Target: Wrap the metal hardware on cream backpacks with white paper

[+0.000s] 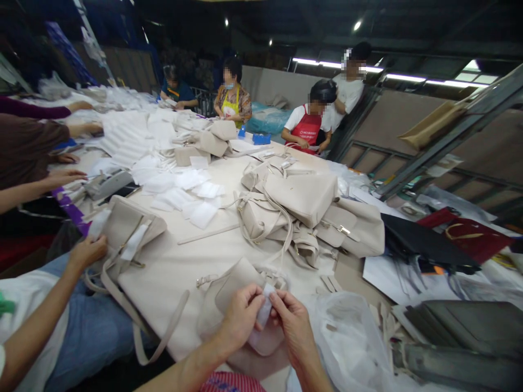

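Observation:
A beige bag (208, 307) lies at the table's near edge, right in front of me. Over it, a small white wrapping sheet (265, 307) is pinched between my left hand (241, 313) and my right hand (292, 321). Both hands have their fingertips closed on the sheet and are nearly touching. Whether something is inside the sheet is hidden. The bag's strap buckle shows just left of my hands.
Beige bags (306, 198) are piled beyond my hands. White sheets (188, 190) lie left of them. A clear plastic bag (351, 332) sits at right, near grey pieces (469, 326). A co-worker's hand (87, 253) holds another bag at left; several people stand around the table.

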`<state>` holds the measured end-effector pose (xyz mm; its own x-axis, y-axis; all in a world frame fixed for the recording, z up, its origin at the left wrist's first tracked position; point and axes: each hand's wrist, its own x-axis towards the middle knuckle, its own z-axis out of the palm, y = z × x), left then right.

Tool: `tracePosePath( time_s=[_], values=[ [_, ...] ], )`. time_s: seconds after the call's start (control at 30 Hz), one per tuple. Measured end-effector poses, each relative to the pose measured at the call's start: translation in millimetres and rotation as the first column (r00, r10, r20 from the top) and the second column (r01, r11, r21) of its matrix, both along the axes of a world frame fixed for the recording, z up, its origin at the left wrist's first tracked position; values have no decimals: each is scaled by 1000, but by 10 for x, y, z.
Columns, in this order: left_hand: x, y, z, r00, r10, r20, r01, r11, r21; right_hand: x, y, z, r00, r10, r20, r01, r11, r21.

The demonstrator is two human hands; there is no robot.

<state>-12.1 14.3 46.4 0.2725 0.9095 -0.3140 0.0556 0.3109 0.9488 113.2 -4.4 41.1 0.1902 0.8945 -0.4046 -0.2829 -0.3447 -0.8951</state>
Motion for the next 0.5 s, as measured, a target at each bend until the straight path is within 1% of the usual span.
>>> tracePosePath(
  time_s=[0.03,0.1,0.13,0.2,0.23,0.27,0.3,0.33,0.4,0.5],
  values=[
    [3,-13,-5,1000,17,-12,-17,999,39,-1,2,5,1000,-6,-1,5,1000,-5],
    [-2,-34,-16,995,60,-76,-44,980,192,-4,5,6,1000,-18,-21,17,1000,-10],
    [-11,-38,-23,991,77,-113,-40,953,299,-7,7,3,999,-22,-34,22,1000,-9],
    [-36,-35,-38,981,98,-167,0,861,509,-18,12,-7,998,-30,-52,30,1000,-3],
    [-50,-28,-45,979,101,-180,22,817,576,-25,15,-13,998,-32,-55,32,999,1],
    [-62,-19,-50,977,100,-189,37,792,609,-34,19,-21,998,-32,-55,33,999,6],
    [-71,-10,-52,975,98,-197,45,787,615,-42,23,-31,998,-33,-53,34,999,8],
    [-77,-2,-51,975,99,-201,41,802,596,-51,27,-43,998,-36,-51,36,999,9],
    [-75,9,-39,976,107,-189,5,859,512,-66,40,-75,998,-47,-41,48,999,10],
    [-45,12,-8,984,132,-117,-85,935,344,-70,59,-126,997,-81,-9,81,996,21]
  ],
)
